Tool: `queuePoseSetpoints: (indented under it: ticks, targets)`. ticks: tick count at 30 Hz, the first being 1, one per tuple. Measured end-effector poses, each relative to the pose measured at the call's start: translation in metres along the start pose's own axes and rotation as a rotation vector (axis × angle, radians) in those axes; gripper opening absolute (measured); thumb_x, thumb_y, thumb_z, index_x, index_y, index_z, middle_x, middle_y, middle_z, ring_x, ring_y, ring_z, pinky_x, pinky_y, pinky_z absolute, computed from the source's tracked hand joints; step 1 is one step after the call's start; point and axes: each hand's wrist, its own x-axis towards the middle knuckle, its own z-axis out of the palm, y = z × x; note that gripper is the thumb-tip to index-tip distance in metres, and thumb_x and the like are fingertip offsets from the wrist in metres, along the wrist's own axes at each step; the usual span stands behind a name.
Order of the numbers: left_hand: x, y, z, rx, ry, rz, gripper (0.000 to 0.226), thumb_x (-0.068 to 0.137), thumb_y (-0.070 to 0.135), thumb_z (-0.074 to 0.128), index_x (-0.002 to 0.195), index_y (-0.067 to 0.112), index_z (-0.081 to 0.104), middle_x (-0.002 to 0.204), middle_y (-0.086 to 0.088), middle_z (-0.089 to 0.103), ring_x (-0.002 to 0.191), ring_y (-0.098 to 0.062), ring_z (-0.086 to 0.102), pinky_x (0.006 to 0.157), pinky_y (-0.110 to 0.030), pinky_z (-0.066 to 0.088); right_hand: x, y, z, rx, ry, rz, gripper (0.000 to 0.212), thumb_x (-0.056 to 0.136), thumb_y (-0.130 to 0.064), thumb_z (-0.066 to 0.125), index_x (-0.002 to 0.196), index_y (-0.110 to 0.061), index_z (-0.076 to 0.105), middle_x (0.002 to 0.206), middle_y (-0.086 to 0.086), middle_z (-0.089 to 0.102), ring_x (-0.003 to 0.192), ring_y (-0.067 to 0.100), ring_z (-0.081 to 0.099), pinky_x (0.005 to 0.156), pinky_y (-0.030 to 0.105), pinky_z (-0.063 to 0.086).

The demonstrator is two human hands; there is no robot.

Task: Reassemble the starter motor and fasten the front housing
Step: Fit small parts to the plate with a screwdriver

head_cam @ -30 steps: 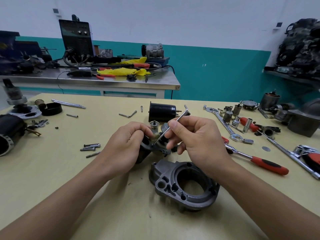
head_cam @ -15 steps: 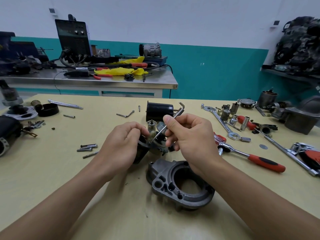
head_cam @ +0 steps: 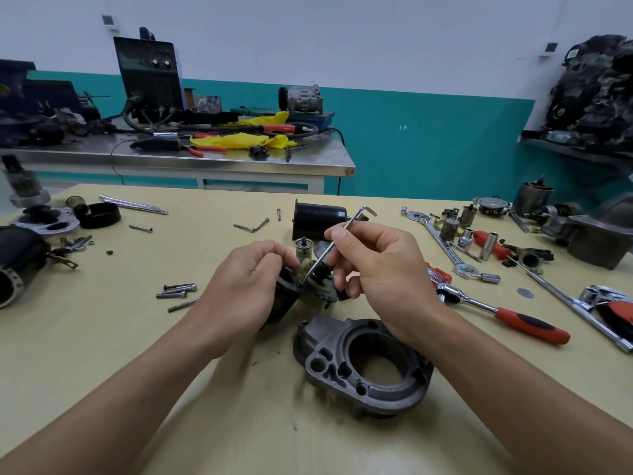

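My left hand grips a dark starter motor body lying on the yellow table. My right hand pinches an L-shaped hex key; its tip sits in the end of the motor part between my hands. The grey cast front housing lies loose on the table just in front of my hands, open side up. A black cylinder stands behind the hands. Several loose bolts lie to the left of my left hand.
A red-handled ratchet, spanners and sockets lie to the right. Another motor body and a black ring are at the left. A steel bench with a welder stands behind the table.
My right hand has turned the hex key a little, its bent end rising up and to the right. The left hand keeps its hold on the motor body.
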Motion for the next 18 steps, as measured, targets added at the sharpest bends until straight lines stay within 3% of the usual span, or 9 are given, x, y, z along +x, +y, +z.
queuePoseSetpoints:
  ticks: [7,12,18]
  targets:
    - [-0.0061,0.0104,0.0011,-0.048,-0.01,0.006,0.034,0.078,0.03,0.036,0.075,0.029,0.069,0.097,-0.008,0.071,0.09,-0.027,0.062,0.079,-0.051,0.053,0.0013,0.0014,0.0065,0.043,0.066,-0.065,0.023,0.093,-0.01,0.07,0.072,-0.004,0.068,0.056,0.003,0.066,0.039,0.012,0.056,0.037,0.016,0.039]
    - [-0.0028,0.004,0.0006,-0.017,-0.004,0.014,0.04,0.097,0.015,0.038,0.077,0.029,0.069,0.095,-0.006,0.07,0.082,-0.021,0.06,0.073,-0.053,0.054,0.0019,0.0033,0.0085,0.033,0.121,-0.058,0.024,0.09,-0.014,0.074,0.068,-0.008,0.068,0.055,0.003,0.066,0.038,0.012,0.055,0.038,0.017,0.04]
    - [0.0005,0.001,0.0003,0.009,-0.008,0.011,0.041,0.099,0.012,0.038,0.078,0.028,0.07,0.096,-0.006,0.07,0.09,-0.029,0.062,0.078,-0.052,0.054,0.0041,0.0046,0.0069,0.023,0.076,-0.023,0.019,0.094,-0.018,0.069,0.076,-0.017,0.073,0.06,0.001,0.066,0.041,0.013,0.052,0.04,0.016,0.039]
